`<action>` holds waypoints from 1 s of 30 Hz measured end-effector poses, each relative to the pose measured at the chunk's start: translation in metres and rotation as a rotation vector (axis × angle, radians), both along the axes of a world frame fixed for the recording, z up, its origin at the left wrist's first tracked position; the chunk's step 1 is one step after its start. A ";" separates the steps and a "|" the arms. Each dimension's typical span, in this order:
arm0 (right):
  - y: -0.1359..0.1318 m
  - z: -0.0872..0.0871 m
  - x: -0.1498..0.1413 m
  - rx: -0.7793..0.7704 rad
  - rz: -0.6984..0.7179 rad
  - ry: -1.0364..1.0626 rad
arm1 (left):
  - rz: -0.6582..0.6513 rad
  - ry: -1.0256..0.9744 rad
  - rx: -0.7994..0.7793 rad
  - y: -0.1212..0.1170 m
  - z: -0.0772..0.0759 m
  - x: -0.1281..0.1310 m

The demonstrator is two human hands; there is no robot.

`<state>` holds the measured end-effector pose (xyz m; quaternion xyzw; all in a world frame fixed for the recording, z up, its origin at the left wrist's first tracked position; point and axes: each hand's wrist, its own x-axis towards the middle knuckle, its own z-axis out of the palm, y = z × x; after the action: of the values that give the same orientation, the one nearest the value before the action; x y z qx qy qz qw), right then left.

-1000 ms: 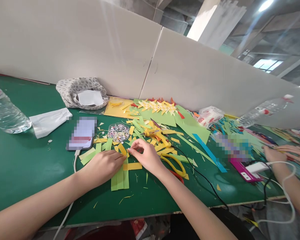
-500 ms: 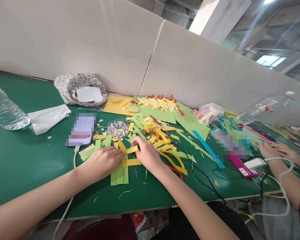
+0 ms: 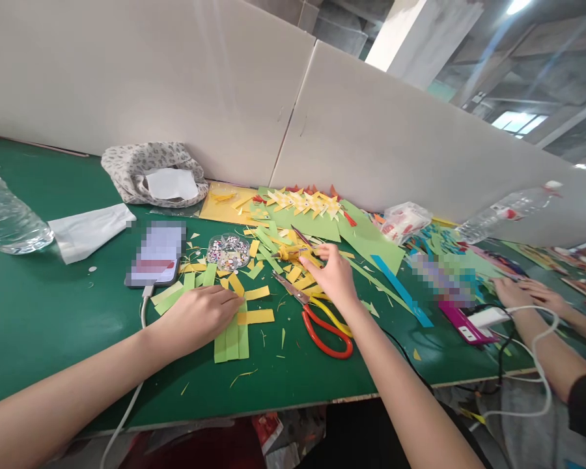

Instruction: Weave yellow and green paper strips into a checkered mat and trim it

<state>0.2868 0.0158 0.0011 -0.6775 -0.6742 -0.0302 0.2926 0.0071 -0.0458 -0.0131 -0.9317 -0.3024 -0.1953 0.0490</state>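
- Paper strips, green [image 3: 232, 342] running near to far and yellow [image 3: 256, 316] running left to right, cross on a green worktop [image 3: 78, 326], just near of its middle.
- Left hand [image 3: 202, 312] lies palm down over the left part of these strips, its fingers together and touching the paper; whether they pinch it, I cannot tell.
- Right hand [image 3: 334, 277] is farther off to the right, thumb and fingers partly curled at a yellow glue gun [image 3: 293, 252]; whether they have closed around it, I cannot tell.
- Scissors [image 3: 300, 296] with one red and one yellow handle lie near of the glue gun, blades pointing far and left.
- Clear tray [image 3: 228, 252] of small round pieces sits beyond the strips, with a phone [image 3: 156, 254] to its left.
- Yellow-and-white woven paper shapes [image 3: 305, 203] lie at the far side.
- Another person's hands [image 3: 510, 293] are at the right.
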 end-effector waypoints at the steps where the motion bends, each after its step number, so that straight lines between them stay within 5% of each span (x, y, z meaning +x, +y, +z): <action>1: 0.003 -0.005 0.002 -0.058 -0.008 0.010 | 0.000 -0.011 -0.001 0.000 0.000 0.000; 6: 0.009 -0.020 0.002 -0.059 -0.027 0.034 | -0.002 -0.022 0.001 0.000 -0.001 0.000; 12: -0.004 -0.007 -0.007 0.122 0.063 0.160 | -0.003 -0.023 0.000 0.002 -0.002 -0.001; 18: -0.031 0.002 -0.030 0.102 0.267 -0.039 | -0.002 0.003 -0.008 0.001 -0.001 -0.001; 30: -0.036 -0.004 -0.032 0.132 0.391 -0.239 | 0.007 0.010 -0.009 -0.001 0.004 0.000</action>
<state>0.2546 -0.0206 -0.0025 -0.5050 -0.8190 -0.0970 0.2547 0.0069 -0.0465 -0.0094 -0.9318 -0.3062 -0.1890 0.0468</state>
